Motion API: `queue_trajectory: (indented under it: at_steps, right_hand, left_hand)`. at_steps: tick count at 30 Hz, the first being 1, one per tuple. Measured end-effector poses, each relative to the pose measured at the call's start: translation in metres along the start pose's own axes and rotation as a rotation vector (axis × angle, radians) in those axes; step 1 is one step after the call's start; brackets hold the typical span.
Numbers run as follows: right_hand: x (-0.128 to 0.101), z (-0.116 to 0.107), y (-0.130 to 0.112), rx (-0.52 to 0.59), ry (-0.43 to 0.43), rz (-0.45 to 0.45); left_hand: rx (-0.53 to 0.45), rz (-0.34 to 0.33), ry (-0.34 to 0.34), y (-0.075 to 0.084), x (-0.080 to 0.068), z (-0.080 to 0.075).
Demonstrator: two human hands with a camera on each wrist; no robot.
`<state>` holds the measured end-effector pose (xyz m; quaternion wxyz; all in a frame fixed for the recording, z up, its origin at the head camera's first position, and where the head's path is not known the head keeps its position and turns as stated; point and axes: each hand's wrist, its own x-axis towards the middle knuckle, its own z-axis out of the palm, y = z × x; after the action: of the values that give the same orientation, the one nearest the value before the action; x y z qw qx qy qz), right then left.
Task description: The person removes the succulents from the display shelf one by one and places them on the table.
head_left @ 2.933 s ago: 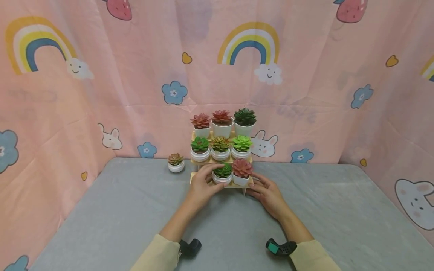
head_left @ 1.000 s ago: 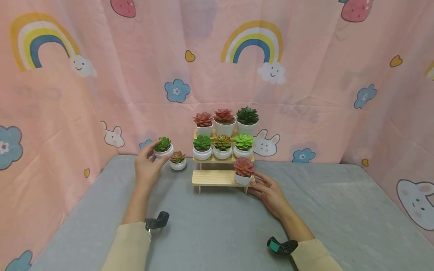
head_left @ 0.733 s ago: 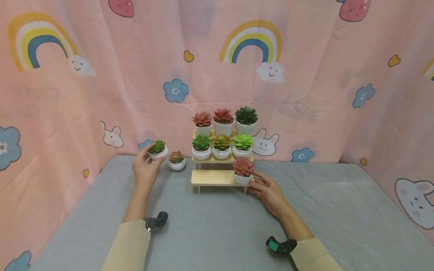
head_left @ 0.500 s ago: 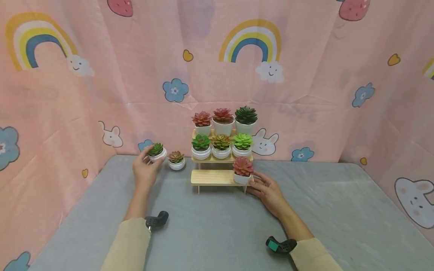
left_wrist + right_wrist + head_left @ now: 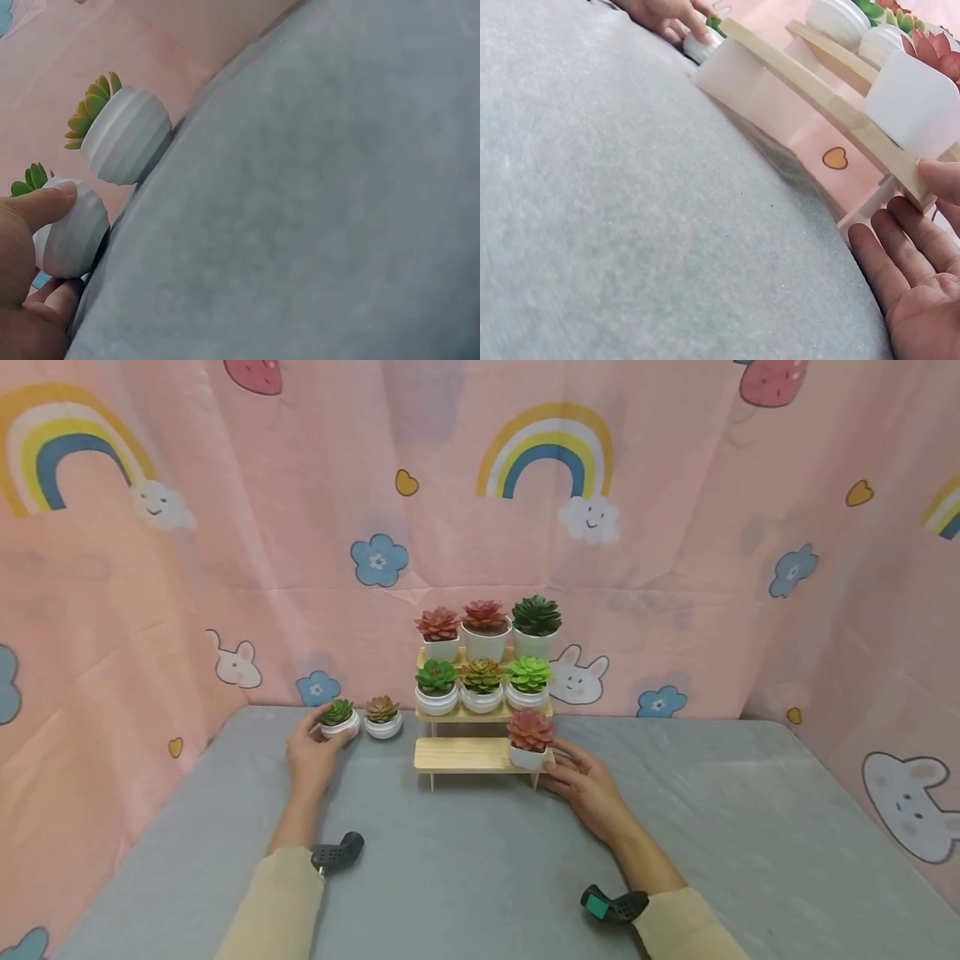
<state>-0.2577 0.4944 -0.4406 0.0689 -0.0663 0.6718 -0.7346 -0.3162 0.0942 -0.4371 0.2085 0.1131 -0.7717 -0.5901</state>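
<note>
My left hand (image 5: 317, 745) grips a small white pot with a green succulent (image 5: 337, 719), which stands on the grey table (image 5: 480, 860) just left of a brownish succulent pot (image 5: 382, 717). In the left wrist view my thumb (image 5: 39, 207) lies over the gripped white pot (image 5: 75, 238), and the brownish succulent pot (image 5: 124, 135) stands close beyond it. My right hand (image 5: 576, 770) rests with straight fingers against the right end of the wooden stepped stand (image 5: 457, 755), beside a red succulent pot (image 5: 529, 737) on the lowest step.
The stand's two upper steps each carry three potted succulents (image 5: 482, 683). A pink patterned curtain (image 5: 675, 568) closes off the back and both sides. Bare grey table spreads in front of the stand.
My left hand lifted the green succulent pot off the lowest step, carried it left and lowered it onto the table beside the brownish one. My right hand has stayed at the stand.
</note>
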Motion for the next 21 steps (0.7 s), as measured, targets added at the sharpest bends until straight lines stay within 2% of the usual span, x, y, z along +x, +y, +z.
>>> queue_trajectory:
  at_steps: [9, 21]
  right_hand:
    - [-0.0017, 0.0027, -0.0005, 0.000, 0.015, 0.012]
    - [-0.0005, 0.0019, -0.0009, -0.006, 0.037, 0.026]
  left_hand:
    - [0.093, 0.027, -0.031, -0.0010, -0.0051, -0.0022]
    - [0.090, 0.030, -0.050, 0.0001, -0.0072, -0.0002]
